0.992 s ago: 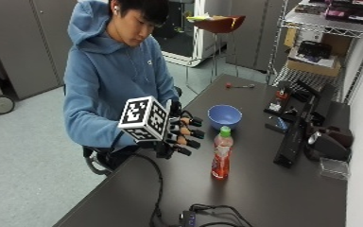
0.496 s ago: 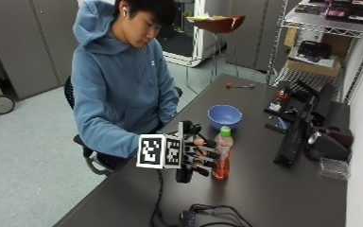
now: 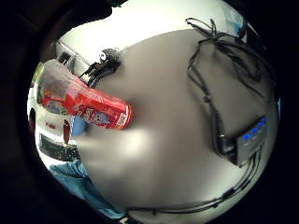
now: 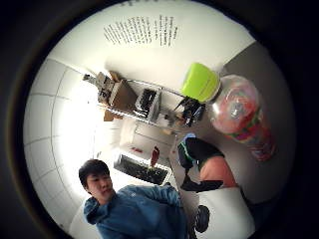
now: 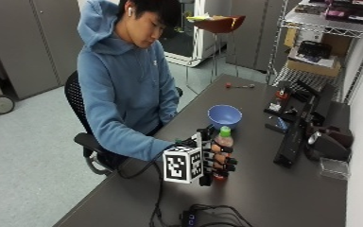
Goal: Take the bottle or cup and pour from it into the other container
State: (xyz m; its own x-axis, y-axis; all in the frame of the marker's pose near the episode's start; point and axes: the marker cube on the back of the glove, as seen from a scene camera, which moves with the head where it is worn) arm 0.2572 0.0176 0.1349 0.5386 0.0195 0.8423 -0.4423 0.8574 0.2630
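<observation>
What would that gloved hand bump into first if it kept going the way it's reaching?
Nothing further: the right hand already meets the bottle, its fingers curled around it. Beyond the bottle in roughly that line sits the dark equipment near the wall, though depth is hard to judge.

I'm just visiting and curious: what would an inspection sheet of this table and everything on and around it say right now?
Surface: dark table, bare in front of the person.
Job's things: bottle with green cap, upright; blue bowl behind it, apart from it.
Clutter: black equipment along the table's far side; a small red item at the far end.
Hand: gloved right hand has its fingers curled round the bottle.
Cables: bundle and small box at the near edge.
Surroundings: wire shelf, grey cabinets, stool.
</observation>
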